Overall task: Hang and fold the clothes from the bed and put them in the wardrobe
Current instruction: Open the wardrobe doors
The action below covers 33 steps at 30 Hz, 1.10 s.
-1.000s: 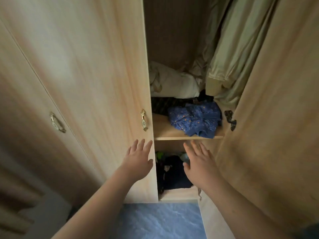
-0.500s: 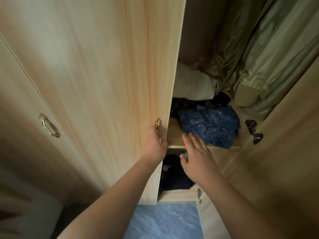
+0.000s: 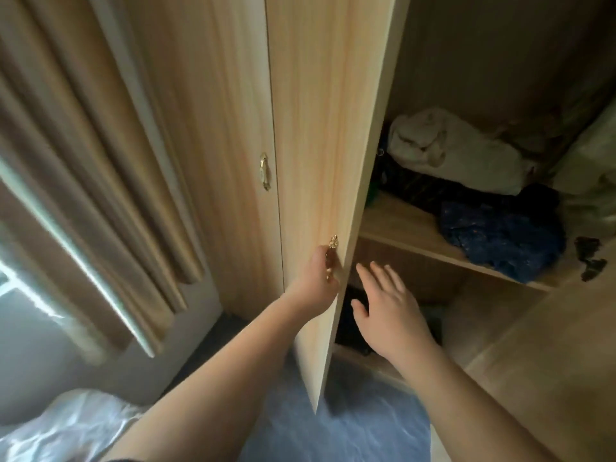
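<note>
The light wooden wardrobe door point(image 3: 320, 135) stands swung out toward me, edge-on. My left hand point(image 3: 318, 283) is shut on its brass handle point(image 3: 332, 243). My right hand point(image 3: 388, 313) is open with fingers spread, just right of the door's edge and in front of the lower compartment. On the wardrobe shelf point(image 3: 396, 228) lie a crumpled blue patterned garment point(image 3: 503, 241), a dark garment point(image 3: 420, 191) and a white bundle point(image 3: 456, 155). More dark clothes point(image 3: 353, 331) sit in the lower compartment, partly hidden by my right hand.
A second wardrobe door point(image 3: 216, 128) with its own brass handle point(image 3: 264, 171) stays shut on the left. Beige curtains point(image 3: 86, 181) hang by a window at far left. White bedding point(image 3: 70, 428) shows at bottom left. Blue floor covering point(image 3: 350, 425) lies below. The right door point(image 3: 546, 371) hangs open.
My left hand took hold of the brass handle and pulled the door outward, widening the opening. My view turned left, showing curtains and bedding. My right hand stayed open near the lower compartment.
</note>
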Each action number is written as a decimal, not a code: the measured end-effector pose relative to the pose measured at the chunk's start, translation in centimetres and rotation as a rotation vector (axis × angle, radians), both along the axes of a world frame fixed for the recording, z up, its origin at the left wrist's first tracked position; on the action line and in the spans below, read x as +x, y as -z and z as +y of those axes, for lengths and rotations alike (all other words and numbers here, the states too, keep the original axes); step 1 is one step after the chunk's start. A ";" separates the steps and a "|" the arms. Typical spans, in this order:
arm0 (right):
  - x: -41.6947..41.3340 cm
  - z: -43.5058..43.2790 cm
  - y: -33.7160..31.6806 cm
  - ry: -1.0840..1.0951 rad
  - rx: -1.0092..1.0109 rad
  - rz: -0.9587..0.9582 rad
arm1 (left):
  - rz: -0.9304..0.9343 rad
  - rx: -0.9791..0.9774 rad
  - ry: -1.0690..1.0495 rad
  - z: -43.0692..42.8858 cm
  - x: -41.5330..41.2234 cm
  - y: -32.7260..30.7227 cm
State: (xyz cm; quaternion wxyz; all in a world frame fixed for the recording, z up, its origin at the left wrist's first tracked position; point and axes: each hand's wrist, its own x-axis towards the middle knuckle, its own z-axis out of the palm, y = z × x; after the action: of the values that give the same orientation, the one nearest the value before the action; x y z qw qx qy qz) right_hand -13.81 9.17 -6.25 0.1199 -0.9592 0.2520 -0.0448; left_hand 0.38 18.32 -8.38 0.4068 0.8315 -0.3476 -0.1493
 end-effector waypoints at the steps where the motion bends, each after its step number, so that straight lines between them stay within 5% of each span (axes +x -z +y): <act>1: 0.1 1.7 -0.2 -0.022 0.019 0.003 | 0.000 0.027 -0.018 1.9 0.4 -0.3; 8: 2.1 10.6 -0.3 -0.155 0.002 0.046 | 0.054 0.119 -0.060 13.2 4.8 -0.9; 20: 3.3 20.6 -0.2 -0.032 0.002 0.004 | -0.237 0.561 0.072 26.8 3.1 1.2; 33: -22.6 22.1 3.2 0.539 -0.091 0.158 | -0.502 0.514 0.704 19.1 -15.5 2.9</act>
State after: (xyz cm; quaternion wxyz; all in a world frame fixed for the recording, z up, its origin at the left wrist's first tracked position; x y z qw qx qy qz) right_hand -36.41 31.29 -9.50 0.0407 -0.8626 0.5041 -0.0115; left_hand -15.08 37.37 -11.26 0.0180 0.7474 -0.6461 -0.1536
